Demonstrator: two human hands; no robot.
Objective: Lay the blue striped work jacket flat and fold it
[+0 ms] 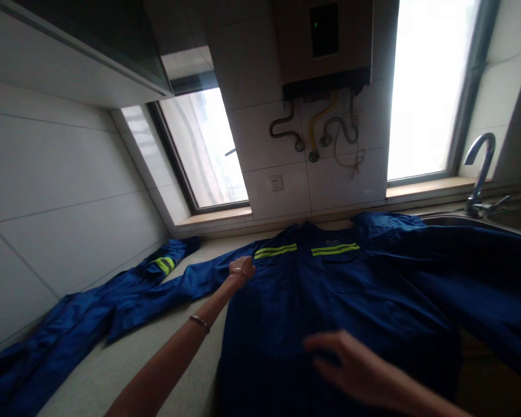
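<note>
A dark blue work jacket (278, 313) with yellow-green reflective stripes across the chest is spread over the counter, its lower part hanging toward me. My left hand (242, 266) is closed on its cloth beside the left chest stripe, where the sleeve joins the body. Over the jacket's lower front is my right hand (345, 359), slightly blurred, with thumb and fingers apart and nothing between them. One sleeve stretches left across the counter; the other side of the jacket reaches right over the sink's edge.
Another blue garment (91, 313) with a reflective band lies along the left wall. A curved faucet (481, 168) and metal sink (516, 217) are at the right. A water heater (325, 46) with pipes hangs above, between two windows. The pale counter (173, 341) shows at left.
</note>
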